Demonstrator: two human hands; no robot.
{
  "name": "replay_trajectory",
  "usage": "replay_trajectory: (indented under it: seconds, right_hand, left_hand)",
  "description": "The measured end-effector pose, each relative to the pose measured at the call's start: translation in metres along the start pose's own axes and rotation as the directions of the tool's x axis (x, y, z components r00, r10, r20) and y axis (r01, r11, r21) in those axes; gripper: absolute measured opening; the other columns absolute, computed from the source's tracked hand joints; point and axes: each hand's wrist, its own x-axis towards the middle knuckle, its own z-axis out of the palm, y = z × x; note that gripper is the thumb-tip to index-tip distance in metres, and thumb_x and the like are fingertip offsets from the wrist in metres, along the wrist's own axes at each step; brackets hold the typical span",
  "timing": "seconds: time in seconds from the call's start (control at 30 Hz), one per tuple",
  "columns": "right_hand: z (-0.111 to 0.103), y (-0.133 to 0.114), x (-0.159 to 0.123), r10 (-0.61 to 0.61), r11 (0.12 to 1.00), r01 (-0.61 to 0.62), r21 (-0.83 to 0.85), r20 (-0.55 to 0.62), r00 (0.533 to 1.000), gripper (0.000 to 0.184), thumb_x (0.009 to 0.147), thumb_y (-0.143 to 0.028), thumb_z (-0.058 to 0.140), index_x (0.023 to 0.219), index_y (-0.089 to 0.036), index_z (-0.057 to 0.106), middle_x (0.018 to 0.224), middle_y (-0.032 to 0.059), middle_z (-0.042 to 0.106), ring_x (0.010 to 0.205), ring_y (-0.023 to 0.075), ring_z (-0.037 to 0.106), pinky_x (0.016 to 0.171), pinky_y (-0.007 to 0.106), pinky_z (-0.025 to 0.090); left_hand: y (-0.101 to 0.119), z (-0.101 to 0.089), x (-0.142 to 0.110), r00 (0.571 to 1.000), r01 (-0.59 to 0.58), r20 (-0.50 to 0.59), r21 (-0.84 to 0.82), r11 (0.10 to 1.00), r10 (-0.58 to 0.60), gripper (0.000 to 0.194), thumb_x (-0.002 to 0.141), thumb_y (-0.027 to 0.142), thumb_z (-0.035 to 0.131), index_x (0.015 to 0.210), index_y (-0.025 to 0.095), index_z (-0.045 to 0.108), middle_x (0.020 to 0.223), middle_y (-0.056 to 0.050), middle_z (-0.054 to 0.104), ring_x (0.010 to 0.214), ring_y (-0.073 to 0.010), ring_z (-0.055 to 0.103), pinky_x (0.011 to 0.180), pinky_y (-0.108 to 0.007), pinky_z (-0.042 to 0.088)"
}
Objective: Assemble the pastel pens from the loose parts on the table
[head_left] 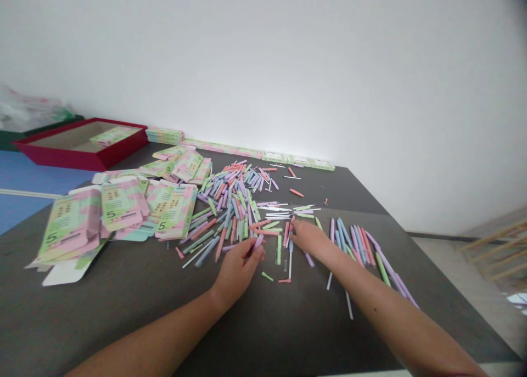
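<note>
Left hand (236,273): The fingers (252,252) curl close together and pinch a lilac pen piece (258,241).

Right hand (307,235): The fingers (295,225) stay close together and reach out at 10 o'clock. They touch the edge of the pile. I cannot tell if they hold a piece.

Pile: Many pastel pen pieces (234,212) lie in a messy heap at 11 o'clock from the right hand, in pink, purple, blue and green.

Row: More pastel pens (354,245) lie side by side at 3 o'clock from the right hand.

Boxes: Flat printed cardboard boxes (123,204), each with a big 5, sit at 9 o'clock from the pile.

Tray: A red tray (123,146) sits past the boxes, at 10 o'clock.

Worktop: The dark grey worktop (263,333) holds all of this, and a white wall (263,53) stands behind it.
</note>
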Motion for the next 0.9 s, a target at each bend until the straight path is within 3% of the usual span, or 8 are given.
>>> replay_trajectory:
  seconds: [0.2, 0.4, 0.5, 0.9]
  right_hand:
    - [0.012, -0.028, 0.016, -0.080, 0.995, 0.082, 0.051, -0.030, 0.996, 0.027, 0.086, -0.022, 0.048, 0.110, -0.016, 0.059, 0.100, 0.0108, 0.066, 0.082, 0.0159, 0.062, 0.065, 0.021, 0.041]
    - [-0.006, 0.013, 0.045, 0.002, 1.000, -0.002, 0.001, -0.129, 0.992, 0.030, 0.090, -0.020, 0.037, 0.104, -0.015, 0.063, 0.106, 0.0137, 0.062, 0.097, 0.0211, 0.057, 0.078, 0.027, 0.040]
    - [-0.008, 0.032, 0.057, -0.014, 1.000, 0.011, -0.025, -0.131, 0.991, 0.030, 0.090, -0.022, 0.038, 0.100, -0.018, 0.067, 0.105, 0.0112, 0.062, 0.099, 0.0199, 0.056, 0.081, 0.026, 0.039]
    - [0.005, 0.054, 0.071, -0.068, 0.997, 0.063, -0.053, -0.106, 0.992, 0.028, 0.087, -0.021, 0.043, 0.099, -0.020, 0.069, 0.106, 0.0083, 0.064, 0.102, 0.0192, 0.055, 0.085, 0.024, 0.038]
  left_hand:
    - [-0.002, 0.000, 0.001, 1.000, -0.022, -0.010, -0.002, 1.000, 0.022, 0.027, 0.087, 0.035, 0.044, 0.095, 0.016, 0.061, 0.077, -0.003, 0.064, 0.073, -0.0158, 0.059, 0.067, -0.026, 0.045]
    - [0.000, 0.000, 0.000, 0.999, -0.030, -0.011, 0.001, 1.000, 0.030, 0.027, 0.087, 0.036, 0.043, 0.090, 0.016, 0.062, 0.075, -0.002, 0.063, 0.070, -0.0148, 0.057, 0.066, -0.025, 0.044]
    - [0.002, 0.000, 0.000, 0.999, -0.036, -0.018, -0.024, 0.999, 0.036, 0.028, 0.086, 0.036, 0.044, 0.087, 0.016, 0.062, 0.074, -0.003, 0.063, 0.069, -0.0151, 0.057, 0.065, -0.025, 0.044]
    - [0.004, 0.000, 0.001, 0.999, -0.030, -0.029, -0.020, 0.999, 0.029, 0.028, 0.084, 0.037, 0.045, 0.085, 0.016, 0.063, 0.072, -0.003, 0.062, 0.068, -0.0155, 0.056, 0.064, -0.025, 0.044]
